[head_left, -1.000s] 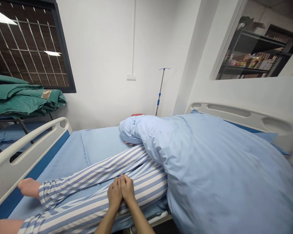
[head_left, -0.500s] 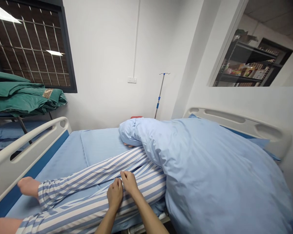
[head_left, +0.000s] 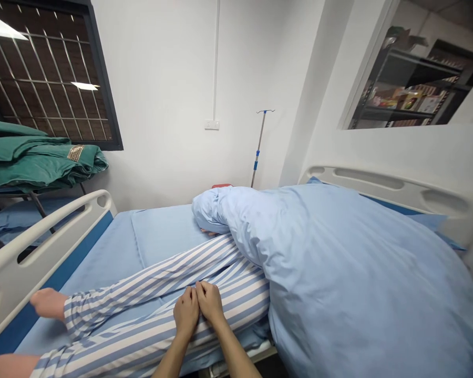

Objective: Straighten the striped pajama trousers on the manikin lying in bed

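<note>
On the bed lies a figure in blue-and-white striped trousers [head_left: 153,333], with a bare foot [head_left: 49,303] toward the footboard. I cannot tell whether it is a person or a manikin. Over the near leg, around the thigh, my left hand [head_left: 186,311] and my right hand [head_left: 209,301] rest side by side, touching each other. Both are closed with the fingers curled under. Their undersides face the trouser cloth, so whether they pinch any of it is hidden. A puffy light-blue quilt [head_left: 339,273] covers the upper body, its folded edge just right of my hands.
A pale footboard [head_left: 43,239] closes the bed at left and a headboard [head_left: 382,181] at right. Light-blue sheet [head_left: 165,228] shows beyond the legs. Behind the bed stands an IV pole [head_left: 259,147]. Folded green bedding [head_left: 39,163] lies on a rack at left.
My right hand has come down and left, closing the small gap to my left hand. The left hand has barely moved. The view has shifted slightly; the quilt and legs stay put.
</note>
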